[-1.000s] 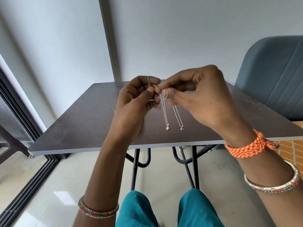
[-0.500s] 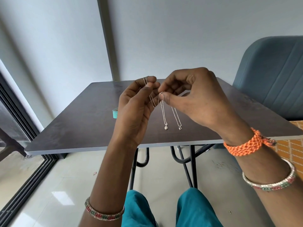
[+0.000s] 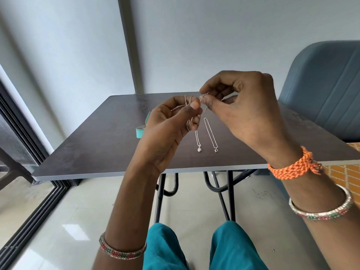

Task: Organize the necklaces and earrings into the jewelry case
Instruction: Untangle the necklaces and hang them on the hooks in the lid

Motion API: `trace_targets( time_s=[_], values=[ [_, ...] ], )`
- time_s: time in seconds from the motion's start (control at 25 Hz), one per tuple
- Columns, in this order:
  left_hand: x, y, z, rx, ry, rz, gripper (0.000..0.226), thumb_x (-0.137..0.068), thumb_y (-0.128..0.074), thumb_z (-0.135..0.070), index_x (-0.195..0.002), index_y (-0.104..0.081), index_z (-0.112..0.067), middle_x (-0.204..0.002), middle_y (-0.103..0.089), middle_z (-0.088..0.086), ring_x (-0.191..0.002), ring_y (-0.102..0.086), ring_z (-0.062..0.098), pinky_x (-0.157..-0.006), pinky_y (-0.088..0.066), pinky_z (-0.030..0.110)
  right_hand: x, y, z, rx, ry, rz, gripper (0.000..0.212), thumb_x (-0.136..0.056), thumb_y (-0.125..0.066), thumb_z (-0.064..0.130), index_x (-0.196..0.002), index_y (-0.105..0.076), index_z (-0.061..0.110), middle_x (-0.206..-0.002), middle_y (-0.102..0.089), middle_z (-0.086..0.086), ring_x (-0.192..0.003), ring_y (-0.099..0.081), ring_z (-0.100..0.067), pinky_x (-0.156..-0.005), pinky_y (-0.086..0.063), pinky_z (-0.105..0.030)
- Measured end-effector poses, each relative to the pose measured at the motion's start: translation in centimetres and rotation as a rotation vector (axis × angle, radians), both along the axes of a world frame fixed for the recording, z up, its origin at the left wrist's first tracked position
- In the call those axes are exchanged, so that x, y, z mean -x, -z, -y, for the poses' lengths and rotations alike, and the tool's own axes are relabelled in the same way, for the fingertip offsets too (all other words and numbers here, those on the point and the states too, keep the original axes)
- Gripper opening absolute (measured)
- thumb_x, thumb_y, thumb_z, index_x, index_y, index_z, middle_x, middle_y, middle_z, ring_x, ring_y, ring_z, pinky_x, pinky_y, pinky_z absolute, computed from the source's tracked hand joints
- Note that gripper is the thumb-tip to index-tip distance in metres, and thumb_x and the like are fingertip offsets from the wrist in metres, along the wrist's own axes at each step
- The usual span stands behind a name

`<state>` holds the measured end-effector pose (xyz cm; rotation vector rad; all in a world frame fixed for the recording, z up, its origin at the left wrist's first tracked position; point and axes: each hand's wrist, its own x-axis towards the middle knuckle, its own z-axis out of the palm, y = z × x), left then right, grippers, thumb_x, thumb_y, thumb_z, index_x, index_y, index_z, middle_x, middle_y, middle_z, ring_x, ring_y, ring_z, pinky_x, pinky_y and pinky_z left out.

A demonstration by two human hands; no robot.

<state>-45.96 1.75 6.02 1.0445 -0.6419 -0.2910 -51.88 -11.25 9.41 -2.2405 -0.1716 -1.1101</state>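
Two necklaces (image 3: 206, 137) side by side on table (image 3: 97, 149); jewelry case (image 3: 141, 131) left; chair (image 3: 321, 84) right.

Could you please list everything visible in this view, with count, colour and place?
necklaces: two, silver thin chains with small pendants; tops held at the hands, pendants low over the table, whether touching it is unclear
jewelry case: one, teal, on the table's left part, mostly hidden behind the left hand
table: one, dark brown top, black metal legs, in front of the person
chair: one, grey-blue padded, far right beside the table
orange woven band: one, right wrist
beaded bangles: two, silver with red and green, one per forearm
teal trousers: knees at bottom centre
left hand: pinches chain loops above the table
right hand: pinches a chain end beside the left fingertips
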Motion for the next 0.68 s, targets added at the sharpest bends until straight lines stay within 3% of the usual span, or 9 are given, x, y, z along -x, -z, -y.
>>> trace_targets(
  time_s=[0.2,0.4,0.52,0.68],
  values=[
    [-0.1,0.3,-0.5,-0.114,0.001,0.086,0.015,-0.074,-0.069,-0.013,-0.084,-0.059,-0.007,-0.060,-0.056,-0.003,-0.054,-0.048,0.007,-0.056,-0.044,0.016,0.1,-0.2,0.3,-0.051,-0.015,-0.015,0.010,-0.074,-0.080,0.017,-0.079,-0.072,0.015,-0.070,-0.067,0.011,-0.066,-0.063,-0.001,-0.060,-0.050,-0.010],
    [0.1,1.2,0.2,-0.133,-0.052,0.087,0.010,-0.080,-0.067,-0.001,-0.085,-0.060,-0.007,-0.063,-0.057,-0.004,-0.052,-0.047,0.005,-0.054,-0.042,0.015,-0.9,0.3,0.1,-0.048,-0.011,-0.037,0.006,-0.076,-0.077,0.012,-0.079,-0.073,0.016,-0.069,-0.064,0.016,-0.066,-0.062,0.006,-0.060,-0.047,-0.006],
    [0.3,1.4,0.5,-0.070,-0.041,0.032,0.008,-0.079,-0.064,-0.006,-0.086,-0.061,-0.005,-0.061,-0.055,-0.005,-0.053,-0.041,0.007,-0.052,-0.039,0.014,-1.7,0.6,0.7,-0.054,-0.036,-0.163,0.011,-0.082,-0.070,0.006,-0.087,-0.075,0.014,-0.075,-0.072,0.004,-0.071,-0.067,-0.001,-0.068,-0.054,-0.013],
    [0.3,1.5,0.6,0.000,-0.014,-0.109,0.006,-0.081,-0.060,-0.007,-0.086,-0.061,-0.005,-0.063,-0.053,-0.001,-0.052,-0.045,0.004,-0.050,-0.041,0.010,-2.1,1.4,1.2,-0.316,-0.247,-0.433,0.020,-0.091,-0.056,-0.003,-0.100,-0.071,0.007,-0.088,-0.073,-0.007,-0.081,-0.069,-0.013,-0.075,-0.059,-0.025]
  ],
)
